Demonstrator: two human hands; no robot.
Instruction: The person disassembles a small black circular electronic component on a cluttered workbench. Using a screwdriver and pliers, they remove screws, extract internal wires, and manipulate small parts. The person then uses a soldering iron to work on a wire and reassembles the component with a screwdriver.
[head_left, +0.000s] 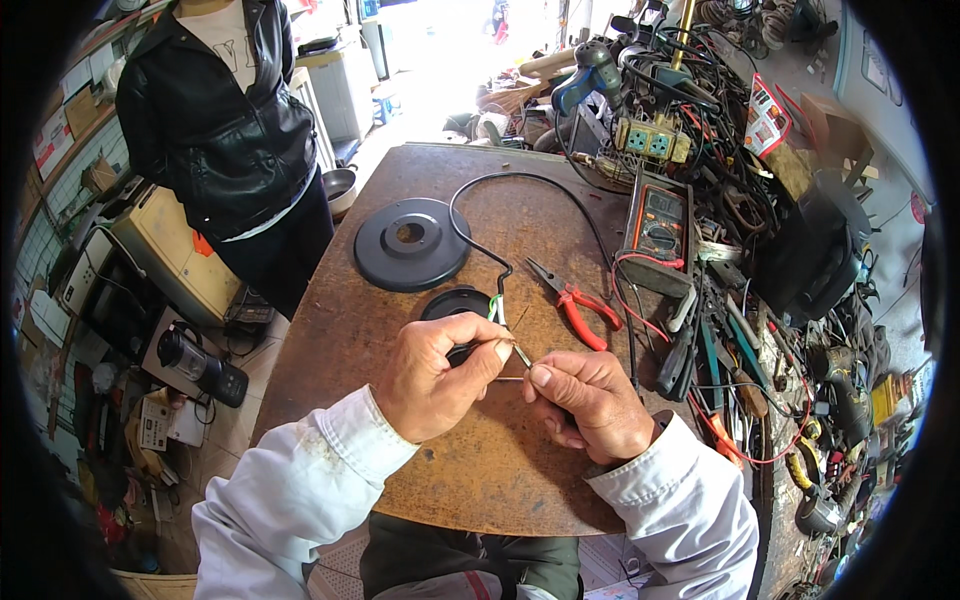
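Observation:
Over the middle of the wooden table, my left hand [445,375] pinches the stripped end of a black power cable [505,270]. Green and white inner wires [498,308] show just above its fingers. My right hand [590,405] is closed too, its thumb and forefinger on a thin wire [522,355] that runs across to the left fingertips. Exactly what the fingertips cover is hidden. Partly behind my left hand lies a small black round base [460,303]. A larger black disc with a centre hole [410,245] rests farther back. Red-handled pliers [578,305] lie open beyond my right hand.
A multimeter [660,225] in a grey case stands at the table's right edge, beside several hand tools [715,340] and tangled cables. A blue heat gun or drill [590,78] sits behind. At the left stands a person in a black jacket [225,120]; a blender [200,365] is below.

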